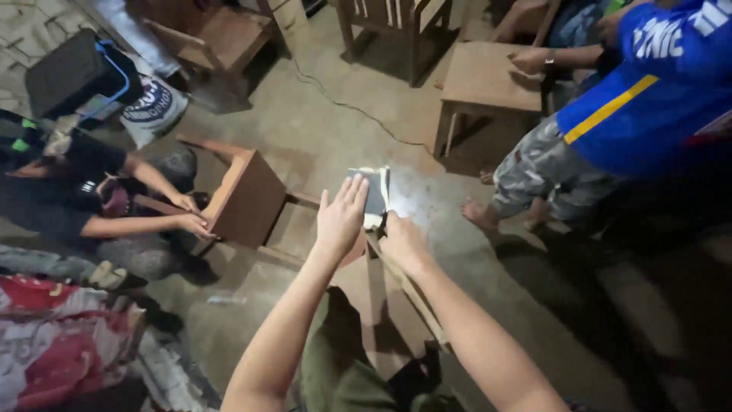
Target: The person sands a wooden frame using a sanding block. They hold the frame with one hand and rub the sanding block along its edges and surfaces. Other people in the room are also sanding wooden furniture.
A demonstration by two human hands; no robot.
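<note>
My left hand (341, 217) lies flat with fingers stretched out, its fingertips resting on a dark grey sheet with a white edge (375, 191). Just right of it, my right hand (402, 240) is curled closed at the sheet's lower edge. Under both hands a bare wooden frame piece (396, 294) runs toward my lap. How the sheet sits on the wood is hidden by my hands.
At left a seated person holds a wooden stool (248, 200) tipped on its side. A barefoot person in a blue shirt (648, 99) stands at right beside another stool (484, 76). A black case (72, 72), a white bag (156, 108) and a floor cable (358, 111) lie behind.
</note>
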